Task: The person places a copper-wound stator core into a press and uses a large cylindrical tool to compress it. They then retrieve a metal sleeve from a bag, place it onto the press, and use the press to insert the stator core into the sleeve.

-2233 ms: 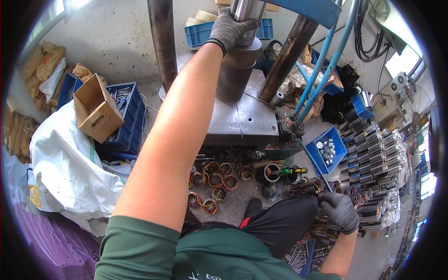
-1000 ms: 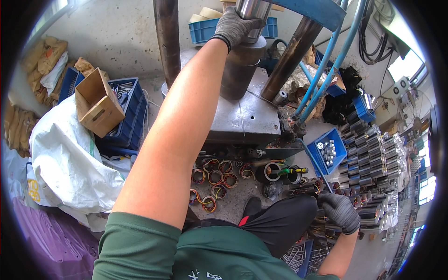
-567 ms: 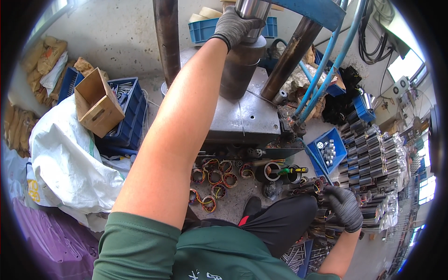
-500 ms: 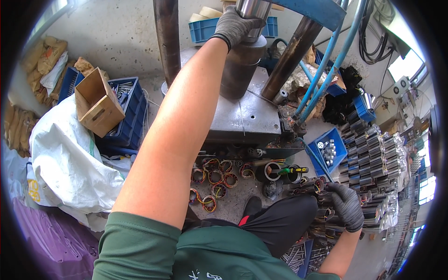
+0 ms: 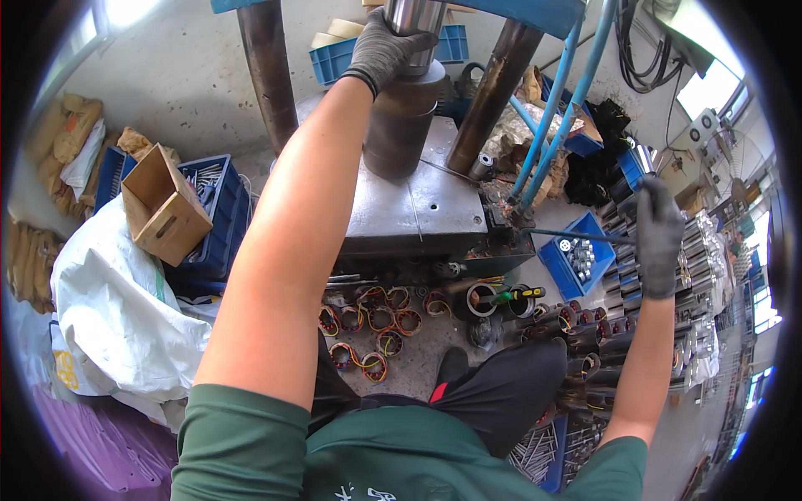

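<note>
My left hand, in a grey knit glove, is wrapped round a shiny metal cylinder. That cylinder stands upright on top of a wider dark steel cylinder, which rests on the metal bed of a press. Out to the right, my gloved right hand is closed at the end of a thin dark lever reaching out from the press's side. Its fingers are partly smeared by motion. The cylinder's top is cut off by the upper edge of the view.
Dark press columns flank the bed, with blue pipes at right. Wound copper stators lie on the floor. Several metal housings are stacked at right by a blue bin of parts. A wooden box stands at left.
My right hand has moved up and away from me, and the lever has swung up with it to nearly level. My left hand stays on the metal cylinder. The view has shifted slightly.
</note>
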